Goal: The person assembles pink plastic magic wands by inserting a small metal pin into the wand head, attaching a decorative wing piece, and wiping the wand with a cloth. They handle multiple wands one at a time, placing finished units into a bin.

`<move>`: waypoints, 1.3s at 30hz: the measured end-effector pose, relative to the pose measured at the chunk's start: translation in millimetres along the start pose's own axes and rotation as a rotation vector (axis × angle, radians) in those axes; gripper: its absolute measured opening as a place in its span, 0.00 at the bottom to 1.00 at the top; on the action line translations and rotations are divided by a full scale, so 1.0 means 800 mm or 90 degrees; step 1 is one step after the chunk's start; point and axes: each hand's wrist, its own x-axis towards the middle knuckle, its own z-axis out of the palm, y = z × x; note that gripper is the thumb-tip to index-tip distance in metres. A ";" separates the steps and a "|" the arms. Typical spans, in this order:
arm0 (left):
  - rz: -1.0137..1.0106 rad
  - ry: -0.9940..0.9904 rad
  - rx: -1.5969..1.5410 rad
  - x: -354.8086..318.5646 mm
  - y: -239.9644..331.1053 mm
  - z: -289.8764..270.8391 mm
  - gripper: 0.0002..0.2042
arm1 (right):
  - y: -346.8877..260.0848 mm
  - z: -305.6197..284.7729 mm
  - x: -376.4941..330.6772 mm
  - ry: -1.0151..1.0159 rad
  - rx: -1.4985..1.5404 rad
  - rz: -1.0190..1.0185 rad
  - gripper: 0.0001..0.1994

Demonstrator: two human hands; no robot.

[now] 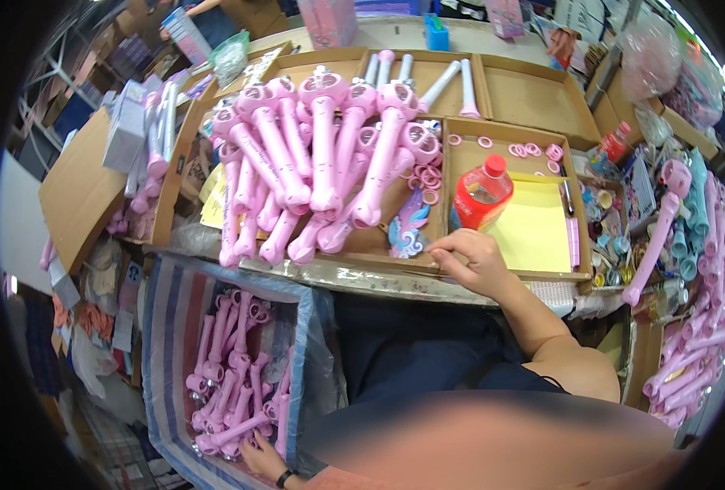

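At the lower left, my left hand (262,459), with a dark band on the wrist, reaches into a striped woven bag (166,351). Its partly visible fingers are extended against pink toy wands (236,384) lying in a heap there. My right hand (474,260) is over the front edge of the table trays, its fingers curled in and nothing visible in them. Just left of it lies a blue and purple winged ornament (410,229). Behind it stands a red-labelled drink bottle (485,192). More pink wands (321,155) with round openwork heads are piled in the tray at the left.
Pink rings (526,150) and a yellow paper pad (534,220) lie in the right cardboard tray (584,163). Pale wand tubes (442,86) fill part of the back tray. Farther right are stacked pink parts (693,371) and blue parts (691,237). A cardboard flap (76,188) stands at left.
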 end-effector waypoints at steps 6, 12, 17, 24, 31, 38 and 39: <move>0.441 0.000 -0.313 0.050 0.298 -0.023 0.16 | 0.044 -0.058 -0.036 0.167 -0.121 -0.037 0.05; 0.931 -0.063 -0.419 -0.022 0.539 -0.102 0.19 | 0.081 -0.082 -0.076 0.148 -0.194 0.035 0.08; 1.101 -0.100 -0.456 -0.067 0.627 -0.130 0.19 | 0.113 -0.101 -0.115 0.168 -0.254 0.163 0.09; 1.083 -0.043 -0.529 -0.071 0.690 -0.125 0.09 | 0.139 -0.111 -0.141 0.134 -0.339 0.170 0.12; 0.937 -0.027 -0.728 -0.063 0.734 -0.153 0.26 | 0.142 -0.107 -0.142 0.105 -0.337 0.186 0.14; 1.101 -0.150 -0.505 -0.056 0.784 -0.201 0.25 | 0.138 -0.107 -0.137 0.093 -0.371 0.201 0.13; 1.100 -0.172 -0.534 -0.056 0.789 -0.204 0.22 | 0.138 -0.106 -0.138 0.086 -0.377 0.199 0.13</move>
